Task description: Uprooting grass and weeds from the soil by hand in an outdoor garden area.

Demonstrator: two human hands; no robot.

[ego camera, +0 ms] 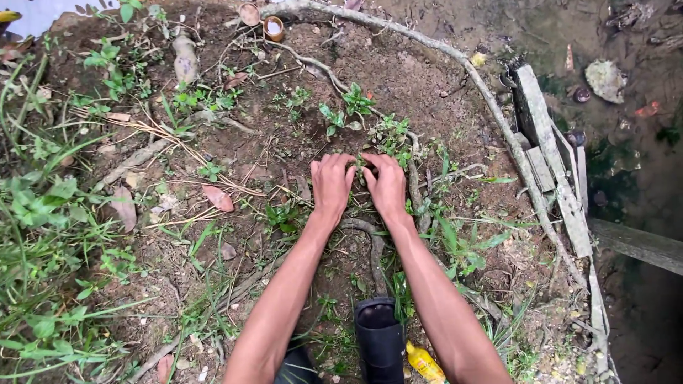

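Directly below me, a black rubber boot (378, 340) stands upright, its dark mouth showing nothing I can make out inside. A yellow plastic bottle (425, 363) lies just beside it on its side; contents cannot be told. At the top of the mound sits a small brown cup (274, 28), pale inside.

Along the right, weathered wooden boards (551, 160) edge the soil, with dark wet ground beyond them. A long bare branch (427, 46) curves over the upper rim. Grass and weeds crowd the left side; bare soil lies above the hands.

My left hand (331, 185) and right hand (388, 186) rest palm-down on the earth, fingers curled loosely and meeting around a small green seedling (364, 167) that stands between their fingertips. Neither hand has lifted anything; both press on the soil at its base.
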